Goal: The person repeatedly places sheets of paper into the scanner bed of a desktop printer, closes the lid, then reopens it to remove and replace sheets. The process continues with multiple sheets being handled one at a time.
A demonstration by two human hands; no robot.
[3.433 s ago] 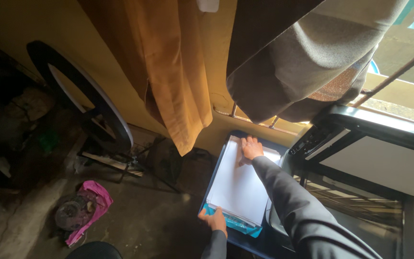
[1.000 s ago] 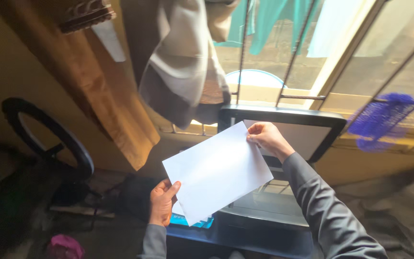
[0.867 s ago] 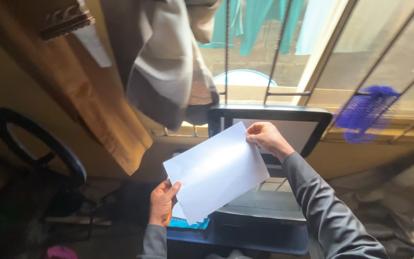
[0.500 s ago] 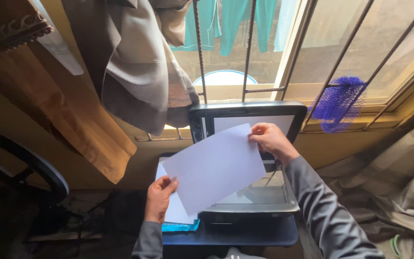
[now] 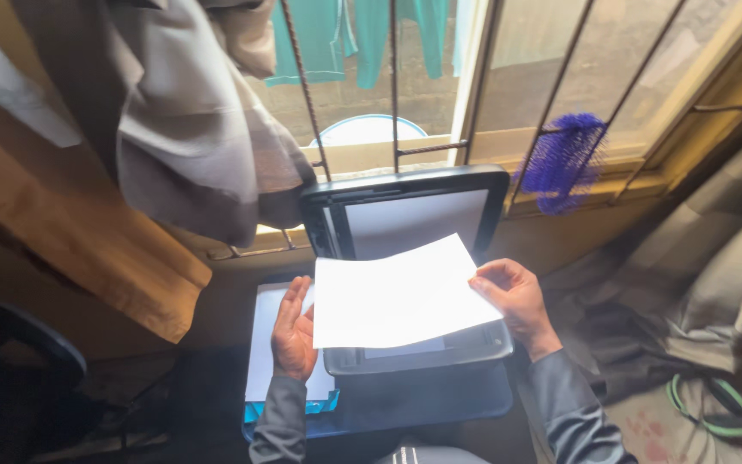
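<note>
1 white sheet of paper (image 5: 397,292): held flat and level above the open scanner (image 5: 414,344), covering most of its glass bed; far edge near the raised lid (image 5: 410,215).

Right hand (image 5: 513,296): closed on the sheet's right edge, thumb on top, fingers curled beneath. Grey sleeve.

Left hand (image 5: 294,331): palm open, fingers straight and pointing far, set against the sheet's left edge; whether any finger actually grips the paper cannot be told.

1 paper stack (image 5: 264,344): white, lying left of the scanner, under the left hand, on a blue-edged tray.

1 dark stand (image 5: 422,404): carries scanner and stack, near side of the scene.

1 barred window (image 5: 440,77): far side, behind the lid; teal garments (image 5: 337,34) hang outside it.

1 purple tufted item (image 5: 564,159): hooked on the bars, right of the lid.

2 hanging cloths, far left: 1 grey (image 5: 191,129), 1 ochre (image 5: 70,232).

1 green-rimmed object (image 5: 702,404): on the floor, near right.
</note>
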